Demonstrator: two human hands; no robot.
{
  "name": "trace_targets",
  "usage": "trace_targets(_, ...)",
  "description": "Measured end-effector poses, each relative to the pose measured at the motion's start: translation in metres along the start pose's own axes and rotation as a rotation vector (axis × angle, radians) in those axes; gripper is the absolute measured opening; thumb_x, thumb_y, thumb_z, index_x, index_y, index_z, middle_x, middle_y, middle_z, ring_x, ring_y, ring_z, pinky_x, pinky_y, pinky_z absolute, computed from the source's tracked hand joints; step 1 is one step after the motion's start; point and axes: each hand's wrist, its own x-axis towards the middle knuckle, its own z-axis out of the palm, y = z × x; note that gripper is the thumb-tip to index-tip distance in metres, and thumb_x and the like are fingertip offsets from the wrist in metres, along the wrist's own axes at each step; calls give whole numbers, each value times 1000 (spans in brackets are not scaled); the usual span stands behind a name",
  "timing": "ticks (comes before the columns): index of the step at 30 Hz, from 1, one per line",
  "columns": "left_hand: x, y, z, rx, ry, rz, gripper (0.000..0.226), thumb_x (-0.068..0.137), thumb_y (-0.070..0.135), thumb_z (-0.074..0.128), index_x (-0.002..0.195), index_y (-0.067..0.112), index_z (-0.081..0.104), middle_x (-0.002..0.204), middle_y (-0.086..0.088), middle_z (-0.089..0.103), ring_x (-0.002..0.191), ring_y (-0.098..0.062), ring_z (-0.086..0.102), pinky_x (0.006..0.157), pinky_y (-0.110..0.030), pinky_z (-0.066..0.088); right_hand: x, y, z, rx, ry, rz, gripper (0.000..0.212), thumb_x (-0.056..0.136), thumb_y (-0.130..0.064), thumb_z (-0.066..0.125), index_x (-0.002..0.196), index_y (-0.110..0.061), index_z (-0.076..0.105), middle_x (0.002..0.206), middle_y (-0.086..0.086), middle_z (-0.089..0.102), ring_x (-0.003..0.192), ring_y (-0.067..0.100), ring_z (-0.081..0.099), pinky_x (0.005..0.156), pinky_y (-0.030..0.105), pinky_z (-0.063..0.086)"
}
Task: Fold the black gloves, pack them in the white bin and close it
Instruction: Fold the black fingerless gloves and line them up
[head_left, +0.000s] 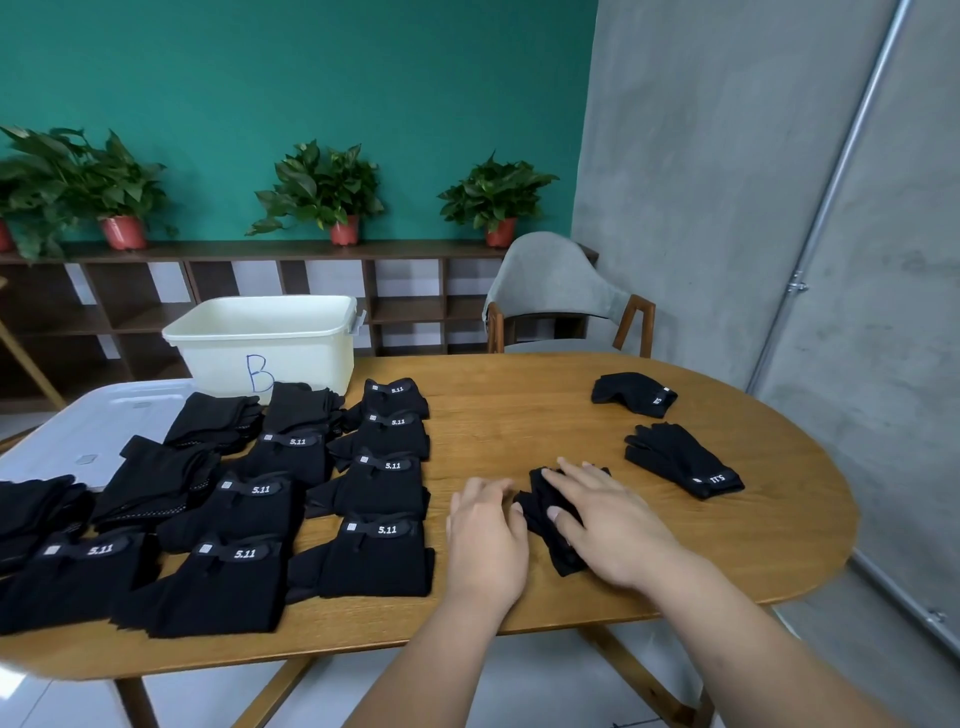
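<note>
While we fold, right hand: straight fingers press the black glove flat on the worktop at 4 o'clock; we should crease squarely.
Left hand: relaxed, gripping nothing, just beside the glove.
White bin: 11 o'clock, open-topped.

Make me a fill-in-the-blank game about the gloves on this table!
The white bin has a blue letter ____ on its side.
The right hand lies flat on a glove coloured ____.
The plants behind the table grow in ____ pots.
The labels on the folded gloves read ____.
Missing words: B; black; red; 5.11
</note>
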Motion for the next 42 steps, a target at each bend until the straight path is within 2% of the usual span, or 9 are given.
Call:
trace_targets(10,-4,2,-4,-18,-87,126,42,100,14,53,133,38,60,130,25,53,121,-6,38,108,-29,34,13,-16,22,-49,-78,20,62,107,-64,12,165,-45,4,173,-17,-9,160,14,-13,131,45,0)
trace_targets(13,-8,5,-7,17,-132,131,39,103,19,49,134,42,56,127,27,55,121,-3,40,107,-30,30,7,-10,28,33,51,-22,55,110,-57,20,164,-45,21,174,-17,3,161,10,-6,131,42,4)
trace_targets(17,-9,6,-7,146,-158,136,37,109,34,40,142,35,56,136,17,57,128,-8,43,114,-33,30,-7,10,32,378,413,-93,36,109,-40,45,141,-46,61,158,-27,42,153,1,25,127,35,24)
trace_targets(20,-8,8,-7,183,-168,134,40,109,43,37,143,35,57,135,16,56,130,-10,43,115,-35,31,-23,29,27,359,473,-111,31,106,-48,49,130,-47,69,143,-35,54,140,-9,39,117,28,36)
trace_targets(24,-10,5,-3,233,-163,164,47,108,51,37,149,33,51,144,13,46,140,-12,35,123,-38,27,-34,46,29,151,210,-130,53,103,-72,27,148,-52,50,157,-35,38,150,-12,20,125,35,26)
trace_targets(28,-11,7,-6,183,-197,305,50,111,46,34,159,32,41,165,18,32,158,-5,13,132,-37,8,-30,44,32,128,194,-128,54,108,-64,19,155,-49,42,163,-32,29,153,-12,10,129,33,14)
trace_targets(35,-11,10,-2,411,-335,297,54,114,40,19,163,27,36,172,12,28,162,-10,4,132,-39,-4,-33,47,34,306,273,-105,44,111,-46,36,155,-46,42,157,-25,44,147,-8,33,123,34,33)
trace_targets(40,-11,9,0,441,-349,248,54,115,38,14,167,26,27,175,10,15,163,-14,-5,132,-42,-5,-31,46,34,156,193,-125,51,107,-54,43,157,-47,38,163,-29,31,153,-10,17,128,33,21)
trace_targets(42,-10,9,1,441,-353,240,54,115,38,14,167,26,26,176,10,12,163,-15,-7,132,-42,-5,-30,47,34,178,191,-103,56,105,-52,51,157,-50,33,163,-27,31,153,-5,22,127,34,24)
